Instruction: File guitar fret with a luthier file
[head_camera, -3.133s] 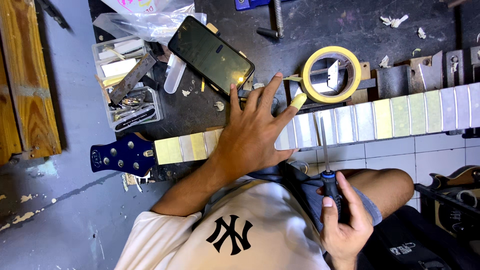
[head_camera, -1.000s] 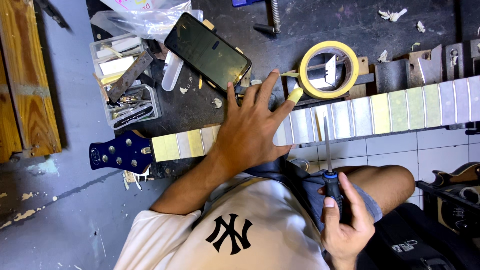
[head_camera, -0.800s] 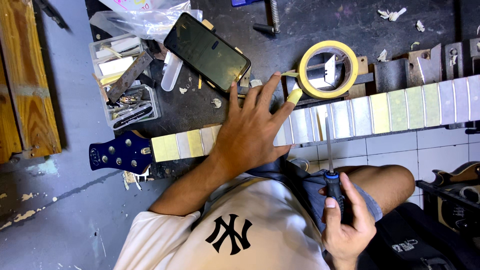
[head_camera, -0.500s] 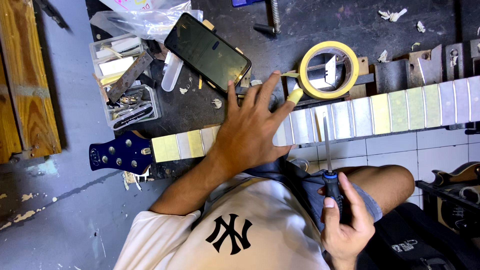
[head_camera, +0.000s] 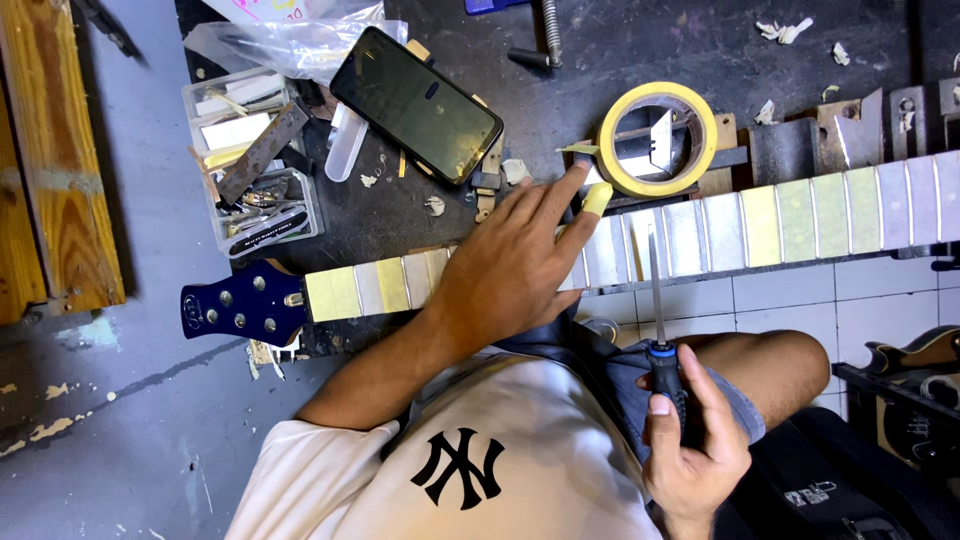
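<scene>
Left hand (head_camera: 510, 270) spread flat on taped guitar neck (head_camera: 700, 225), fingers wide, gripping nothing; no shift across the last few seconds, neck pinned in place as before. Right hand (head_camera: 695, 445) closed round screwdriver (head_camera: 660, 330), tip over the frets, unchanged. Neck across counter (head_camera: 600, 40) edge, blue headstock (head_camera: 240, 305) leftward. Beyond: tape roll (head_camera: 657, 138), phone (head_camera: 415, 105), parts box (head_camera: 250, 165).
</scene>
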